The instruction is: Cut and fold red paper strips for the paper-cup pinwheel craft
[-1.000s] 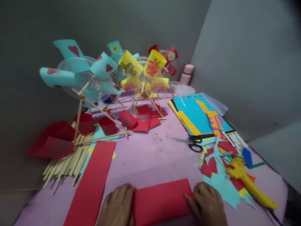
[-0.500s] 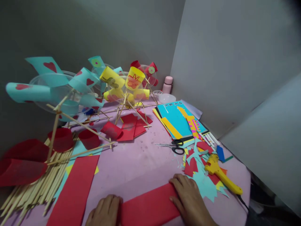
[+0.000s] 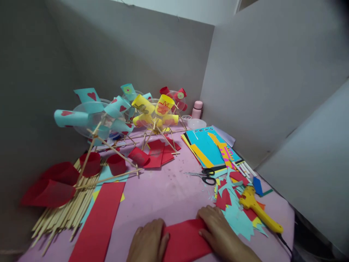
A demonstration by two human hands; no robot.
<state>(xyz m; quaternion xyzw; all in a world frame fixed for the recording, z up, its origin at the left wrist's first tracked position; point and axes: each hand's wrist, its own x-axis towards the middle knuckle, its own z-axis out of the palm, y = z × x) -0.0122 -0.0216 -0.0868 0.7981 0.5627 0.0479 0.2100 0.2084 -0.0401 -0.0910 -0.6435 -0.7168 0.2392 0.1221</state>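
Observation:
A red paper sheet (image 3: 185, 240) lies at the near edge of the pink table (image 3: 163, 193). My left hand (image 3: 148, 242) presses flat on its left end, fingers together and stretched out. My right hand (image 3: 218, 233) lies on its right end, fingers bent over the paper's edge. The sheet looks folded or curled up between the two hands. A long red paper strip (image 3: 99, 222) lies to the left of my hands.
Black-handled scissors (image 3: 204, 176) and a yellow glue gun (image 3: 259, 211) lie among red and teal paper scraps (image 3: 231, 207) to the right. Stacked coloured sheets (image 3: 209, 147) lie behind. Paper-cup wheels on sticks (image 3: 109, 116) and a bundle of wooden sticks (image 3: 65, 211) stand left. Grey partition walls enclose the table.
The camera has tilted up and shifted. My hands have moved closer together and the visible red sheet between them has become shorter.

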